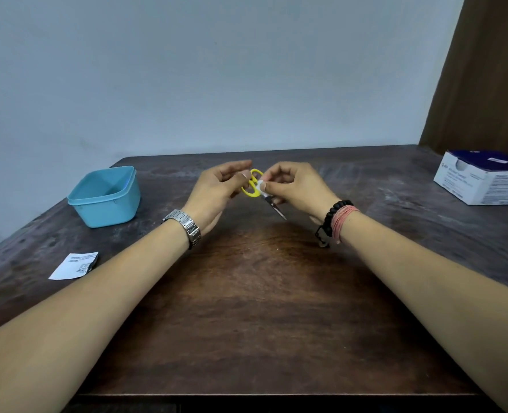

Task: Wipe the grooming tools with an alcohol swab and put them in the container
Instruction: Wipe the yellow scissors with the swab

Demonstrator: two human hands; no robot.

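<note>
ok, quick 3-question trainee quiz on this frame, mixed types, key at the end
1. True or false: the scissors lie in the blue tub.
2. Which hand pinches the white swab? A) left hand B) right hand C) neither
3. Fill in: the torn wrapper lies on the table on the person's ____ side.

Key:
1. False. Both hands hold them above the table, left on the yellow handles, blades pointing toward the person.
2. B
3. left, nearer the person than the tub.
</note>
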